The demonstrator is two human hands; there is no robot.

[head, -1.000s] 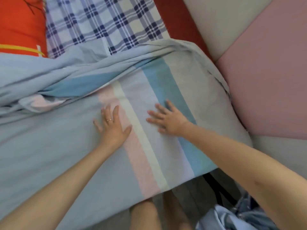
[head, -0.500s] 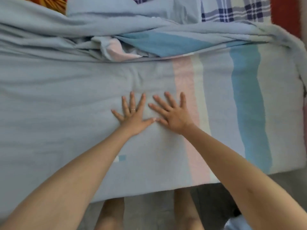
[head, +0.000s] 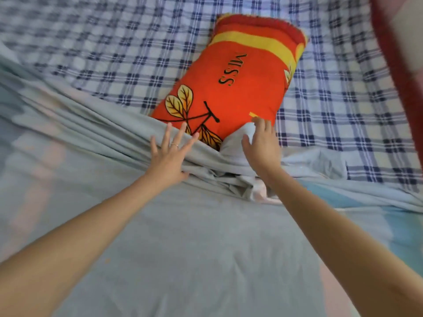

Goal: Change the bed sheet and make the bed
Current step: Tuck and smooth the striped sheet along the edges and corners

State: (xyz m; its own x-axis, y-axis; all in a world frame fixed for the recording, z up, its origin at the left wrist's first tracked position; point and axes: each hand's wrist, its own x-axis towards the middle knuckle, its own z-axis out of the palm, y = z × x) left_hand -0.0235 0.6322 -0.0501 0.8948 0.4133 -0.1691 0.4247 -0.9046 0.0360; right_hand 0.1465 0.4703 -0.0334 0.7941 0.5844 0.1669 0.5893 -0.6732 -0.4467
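A pale blue-grey sheet (head: 183, 236) with pastel stripes covers the near half of the bed and bunches into a ridge across the middle. Beyond the ridge lies a blue-and-white checked sheet (head: 114, 56). An orange pillow (head: 231, 81) with yellow leaves lies on the checked sheet, its near end tucked under the ridge. My left hand (head: 168, 154) lies on the ridge with fingers spread and straight, a ring on one finger. My right hand (head: 263, 145) sits on a raised fold of the pale sheet at the pillow's near corner, thumb on one side and fingers curled over the top.
A dark red edge (head: 393, 53) runs down the far right side of the bed. Pastel blue and pink stripes of the pale sheet show at the right (head: 402, 227) and left (head: 43, 170).
Both hands have left the flat sheet near the bed's edge and reached forward to the bunched ridge. The view has swung up over the bed, bringing the orange pillow into sight.
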